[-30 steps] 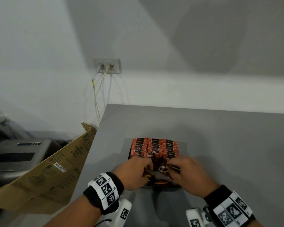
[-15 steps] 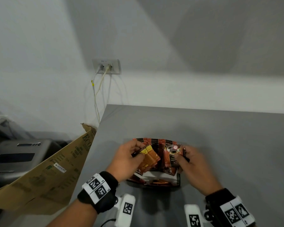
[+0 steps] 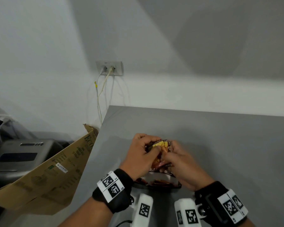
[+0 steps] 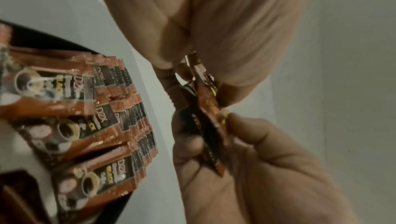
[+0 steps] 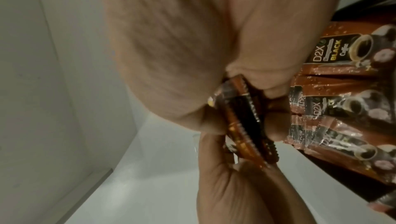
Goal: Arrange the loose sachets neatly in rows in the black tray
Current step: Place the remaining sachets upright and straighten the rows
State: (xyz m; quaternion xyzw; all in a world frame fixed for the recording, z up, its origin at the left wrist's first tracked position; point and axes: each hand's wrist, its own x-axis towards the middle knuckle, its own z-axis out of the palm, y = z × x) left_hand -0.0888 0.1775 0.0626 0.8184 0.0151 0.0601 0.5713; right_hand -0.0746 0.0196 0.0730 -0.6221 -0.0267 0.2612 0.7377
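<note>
Both hands meet over the black tray [image 3: 176,186] on the grey table and hold one small bundle of orange-brown coffee sachets [image 3: 161,145] between them. My left hand [image 3: 152,149] pinches the bundle's left side and my right hand [image 3: 170,154] grips its right side. In the left wrist view the bundle [image 4: 211,122] stands edge-on between thumb and fingers. Rows of sachets [image 4: 111,109] stand packed in the tray, also seen in the right wrist view as rows [image 5: 342,109] beside the held bundle [image 5: 242,122]. A few loose sachets [image 3: 161,182] lie in the tray's near end.
A flattened cardboard box [image 3: 44,174] leans against the table's left edge. A grey machine [image 3: 18,158] sits on the floor beyond it. A wall socket [image 3: 109,68] with two white cables hangs behind the table's far left corner.
The hands rose from the tray's near end, each with sachets, and have come together so the sachets form one bundle above the tray.
</note>
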